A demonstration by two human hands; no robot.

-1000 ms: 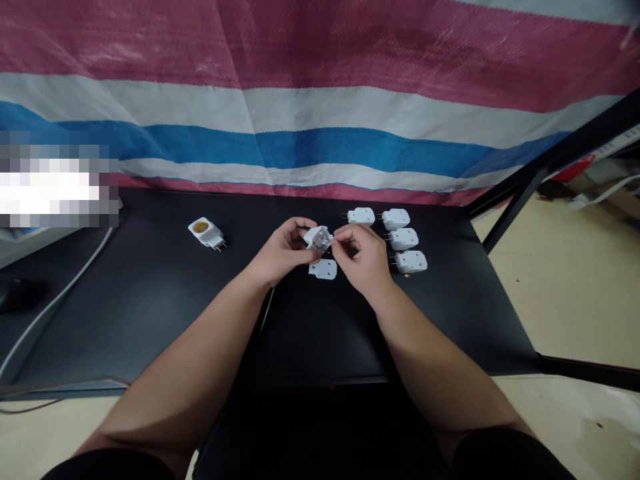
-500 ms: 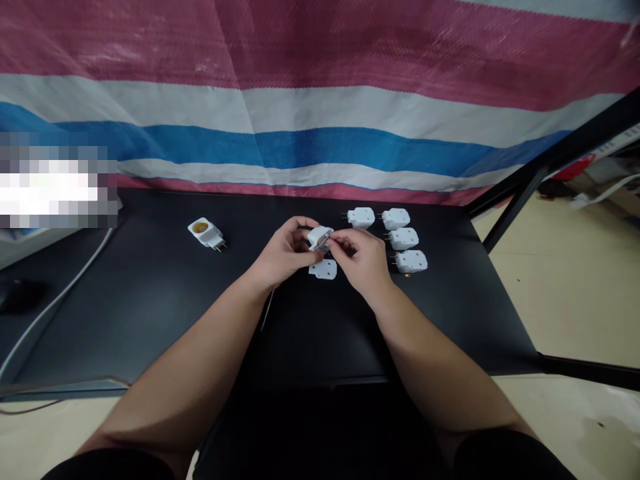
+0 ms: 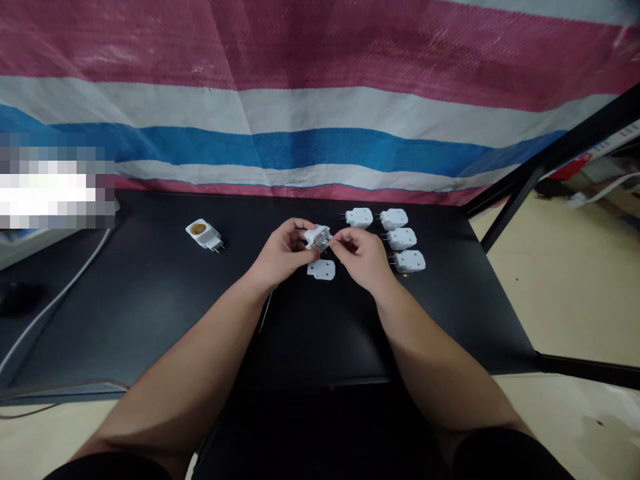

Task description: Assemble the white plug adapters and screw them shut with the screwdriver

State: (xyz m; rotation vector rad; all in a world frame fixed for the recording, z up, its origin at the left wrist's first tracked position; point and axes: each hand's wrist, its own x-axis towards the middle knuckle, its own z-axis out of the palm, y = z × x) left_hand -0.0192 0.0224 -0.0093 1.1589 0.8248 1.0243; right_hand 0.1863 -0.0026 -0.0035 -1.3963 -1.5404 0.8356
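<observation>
My left hand (image 3: 286, 255) grips a white plug housing (image 3: 317, 235) between thumb and fingers, its inner side turned up toward the camera. At the housing's right edge, the thumb and forefinger of my right hand (image 3: 363, 257) are pinched together; whatever is between them is too small to make out. Just below the housing, a flat white cover (image 3: 323, 269) with holes lies on the black table (image 3: 200, 320). Right of my hands are several white plug adapters (image 3: 401, 239) with metal pins pointing left.
A white adapter with a round yellowish opening (image 3: 203, 231) lies at the left. A thin metal rod (image 3: 266, 312) rests beside my left wrist. A white cable (image 3: 65, 291) crosses the table's left side. Behind stands a striped sheet (image 3: 310, 150); a black frame (image 3: 530, 173) is at the right.
My right fingertips have drawn slightly right, away from the middle of the housing. The housing is tilted a little differently in my left hand, showing more of its inside.
</observation>
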